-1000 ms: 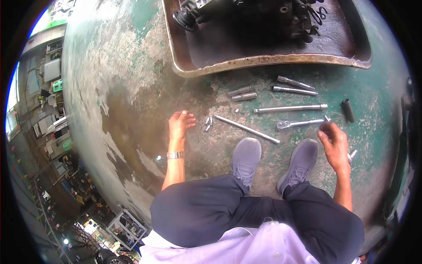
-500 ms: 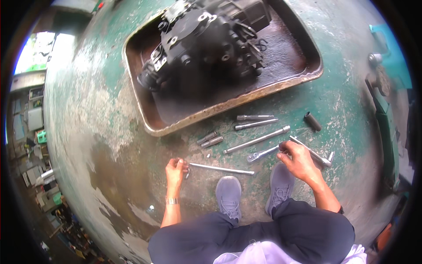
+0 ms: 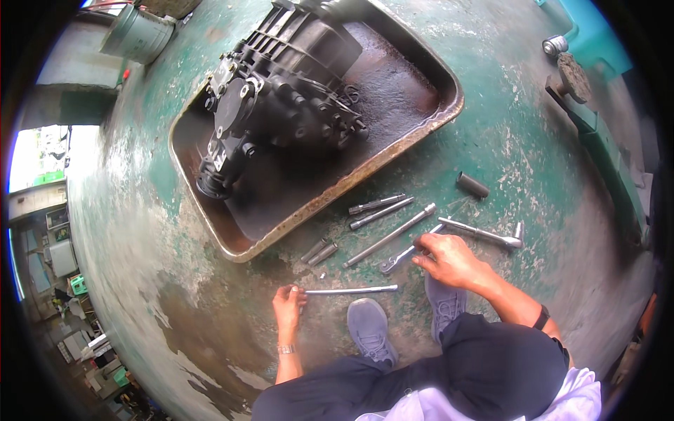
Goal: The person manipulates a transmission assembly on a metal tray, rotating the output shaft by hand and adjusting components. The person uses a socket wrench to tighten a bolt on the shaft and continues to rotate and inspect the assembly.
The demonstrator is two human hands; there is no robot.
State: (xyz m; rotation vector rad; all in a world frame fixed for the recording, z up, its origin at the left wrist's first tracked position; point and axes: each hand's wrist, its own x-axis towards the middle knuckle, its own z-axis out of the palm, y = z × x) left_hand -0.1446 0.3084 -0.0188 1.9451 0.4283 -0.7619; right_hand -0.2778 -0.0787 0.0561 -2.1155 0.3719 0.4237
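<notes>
My left hand (image 3: pixel 288 306) is low over the floor, its curled fingers closed at the near end of a long chrome extension bar (image 3: pixel 354 290). My right hand (image 3: pixel 451 260) reaches down over a ratchet wrench (image 3: pixel 393 264), fingers pinched together on its handle; the fingertips partly hide the grip. Beyond the ratchet lie another long bar (image 3: pixel 390 237) and two shorter extension bars (image 3: pixel 379 210). Two deep sockets (image 3: pixel 319 252) rest side by side between my hands. Right of my right hand are a handle bar with an angled socket end (image 3: pixel 484 233) and a dark large socket (image 3: pixel 472 185).
A rusty-rimmed metal tray (image 3: pixel 351 173) holds a black gearbox-like housing (image 3: pixel 281 98) ahead of me. My grey shoes (image 3: pixel 370 330) stand close to the tools. At right are a green metal arm (image 3: pixel 604 154) and a turquoise container (image 3: pixel 597 35); a bucket (image 3: pixel 138 35) stands far left.
The view has turned, so the tray and tools appear shifted left and rotated. My hands remain at the same tools, with the left fingers still at the bar's end.
</notes>
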